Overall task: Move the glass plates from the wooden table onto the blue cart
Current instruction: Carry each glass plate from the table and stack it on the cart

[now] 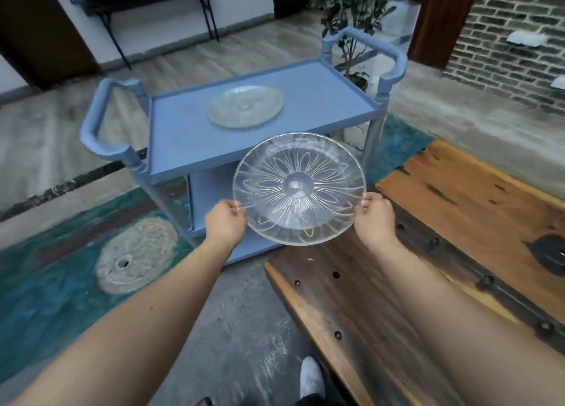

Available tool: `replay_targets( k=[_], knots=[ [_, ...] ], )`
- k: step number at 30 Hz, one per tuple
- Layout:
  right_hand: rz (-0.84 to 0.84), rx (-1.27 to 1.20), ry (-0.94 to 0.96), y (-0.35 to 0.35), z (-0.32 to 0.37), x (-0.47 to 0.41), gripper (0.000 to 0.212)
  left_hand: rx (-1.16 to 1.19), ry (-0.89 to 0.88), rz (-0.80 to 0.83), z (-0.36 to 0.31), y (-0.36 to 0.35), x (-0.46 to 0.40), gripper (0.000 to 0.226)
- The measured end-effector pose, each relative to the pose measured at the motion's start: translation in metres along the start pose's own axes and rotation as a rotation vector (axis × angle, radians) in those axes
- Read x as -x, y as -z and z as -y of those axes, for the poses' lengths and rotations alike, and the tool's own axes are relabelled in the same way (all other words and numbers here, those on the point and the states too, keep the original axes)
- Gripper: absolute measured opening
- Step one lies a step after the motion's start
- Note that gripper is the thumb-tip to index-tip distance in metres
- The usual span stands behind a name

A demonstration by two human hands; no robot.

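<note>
I hold a clear glass plate point(299, 188) with a flower pattern in the air, between the wooden table and the blue cart. My left hand point(225, 222) grips its left rim and my right hand point(373, 217) grips its right rim. The plate hangs in front of the near edge of the blue cart point(183, 136). A second glass plate point(245, 106) lies flat on the cart's top shelf, near its middle. The wooden table point(458, 222) stretches along the right side, below and to the right of the held plate.
The cart has handles at its left point(101, 121) and right point(367, 38) ends and a lower shelf. A potted plant point(351, 14) stands behind it. A round stone disc point(136, 254) lies on the painted floor at left. My white shoe point(311, 376) shows below.
</note>
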State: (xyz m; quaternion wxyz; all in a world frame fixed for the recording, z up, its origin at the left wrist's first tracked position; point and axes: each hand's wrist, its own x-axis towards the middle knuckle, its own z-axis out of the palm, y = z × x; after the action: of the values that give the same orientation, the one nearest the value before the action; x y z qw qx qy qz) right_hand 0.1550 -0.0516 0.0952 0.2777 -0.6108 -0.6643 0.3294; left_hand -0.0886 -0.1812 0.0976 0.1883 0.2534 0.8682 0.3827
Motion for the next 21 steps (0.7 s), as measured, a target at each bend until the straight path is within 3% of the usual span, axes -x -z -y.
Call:
replay_targets(
  k=[12, 21],
  knots=[
    [0.048, -0.018, 0.038, -0.090, 0.095, -0.102, 0.033, -0.046, -0.024, -0.063, -0.026, 0.047, -0.148, 0.025],
    [-0.022, 0.000, 0.027, -0.175, 0.172, -0.178, 0.028, 0.035, -0.069, 0.002, -0.025, 0.061, -0.303, 0.019]
  ],
)
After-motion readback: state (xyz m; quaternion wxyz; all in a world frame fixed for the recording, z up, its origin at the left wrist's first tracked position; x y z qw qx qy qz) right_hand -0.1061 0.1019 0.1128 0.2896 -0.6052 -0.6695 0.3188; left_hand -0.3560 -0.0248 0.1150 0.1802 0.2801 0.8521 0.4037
